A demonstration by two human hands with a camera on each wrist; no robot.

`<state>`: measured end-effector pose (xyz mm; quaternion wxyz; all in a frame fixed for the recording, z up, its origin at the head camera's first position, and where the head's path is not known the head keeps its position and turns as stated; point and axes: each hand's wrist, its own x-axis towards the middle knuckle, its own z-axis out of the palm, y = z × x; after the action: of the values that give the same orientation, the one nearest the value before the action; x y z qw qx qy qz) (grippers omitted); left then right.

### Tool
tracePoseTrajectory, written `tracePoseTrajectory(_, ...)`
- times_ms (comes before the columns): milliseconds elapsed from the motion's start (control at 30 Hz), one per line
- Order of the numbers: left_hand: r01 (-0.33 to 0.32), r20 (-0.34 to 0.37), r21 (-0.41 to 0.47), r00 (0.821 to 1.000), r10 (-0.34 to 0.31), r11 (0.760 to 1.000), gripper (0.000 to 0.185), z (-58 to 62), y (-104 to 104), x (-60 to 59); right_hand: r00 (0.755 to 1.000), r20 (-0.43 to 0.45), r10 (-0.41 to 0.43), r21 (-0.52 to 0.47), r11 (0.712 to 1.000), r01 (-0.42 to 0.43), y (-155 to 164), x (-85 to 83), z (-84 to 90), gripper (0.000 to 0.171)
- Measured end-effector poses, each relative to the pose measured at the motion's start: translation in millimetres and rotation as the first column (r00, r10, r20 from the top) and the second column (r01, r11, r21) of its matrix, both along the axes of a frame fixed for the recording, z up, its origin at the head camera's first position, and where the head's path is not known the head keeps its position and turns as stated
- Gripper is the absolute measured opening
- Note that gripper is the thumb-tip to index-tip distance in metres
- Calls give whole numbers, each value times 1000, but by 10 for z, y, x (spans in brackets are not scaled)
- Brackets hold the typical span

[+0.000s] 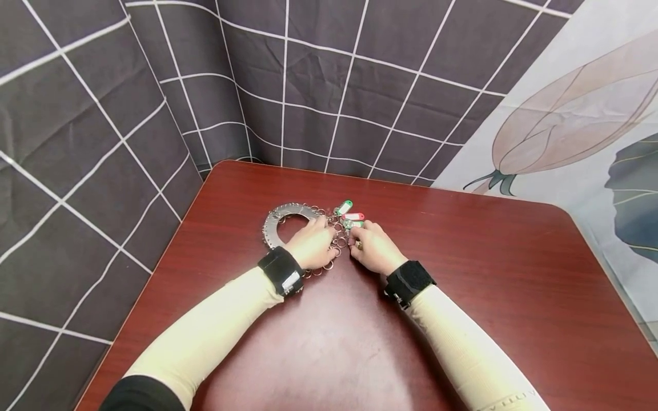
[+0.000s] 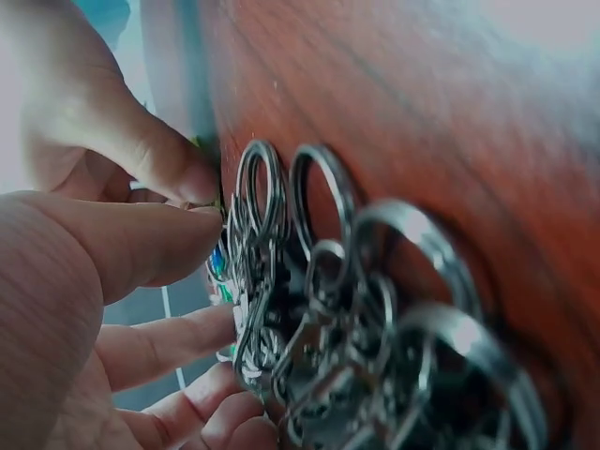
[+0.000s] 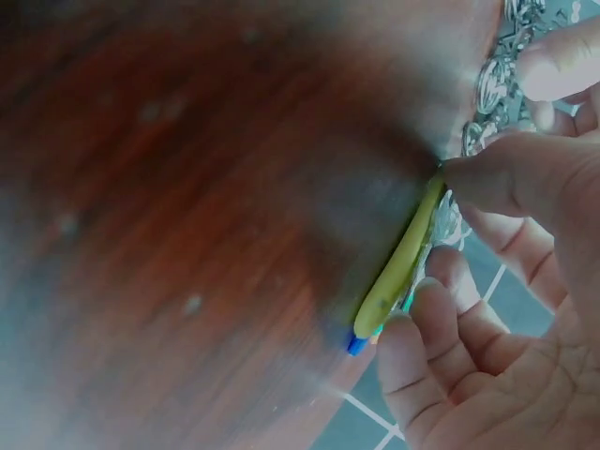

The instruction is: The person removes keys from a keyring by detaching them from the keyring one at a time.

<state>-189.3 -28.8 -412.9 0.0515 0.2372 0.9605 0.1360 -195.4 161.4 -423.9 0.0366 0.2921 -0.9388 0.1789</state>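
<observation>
A flat metal ring plate with many small key rings around its rim lies on the red-brown table. Green and red key tags hang from rings at its right side. My left hand rests over the plate's right part. In the left wrist view its thumb and fingers pinch the bunch of key rings. My right hand meets it from the right and pinches a yellow-green key tag on edge, with a blue tag just under it.
A dark grid-patterned cloth hangs behind and to the left of the table. A pale curtain with a flower print hangs at the right. The table's rounded far corners and left edge are close to the plate.
</observation>
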Motion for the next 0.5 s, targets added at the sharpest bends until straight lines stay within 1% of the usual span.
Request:
tracePoseTrajectory(133,9,-6,22,1000,-9,1000,32,-45,13,-9,1000,-6,3,-17,1000,-3,-1,-8,-3,17)
tracePoseTrajectory(267,13,-41,54,999,-11,998,20,-77,5,-38,1000,-8,-2,-49,999,1,-5,-12,41,15)
tracePoseTrajectory(367,15,-59,106,998,-9,994,10,-77,-6,-55,1000,18,-10,-66,998,11,-20,-11,88,14)
tracePoseTrajectory(500,-8,-51,186,999,18,983,3,-83,-17,-64,996,82,-19,-88,996,26,-51,-17,127,13)
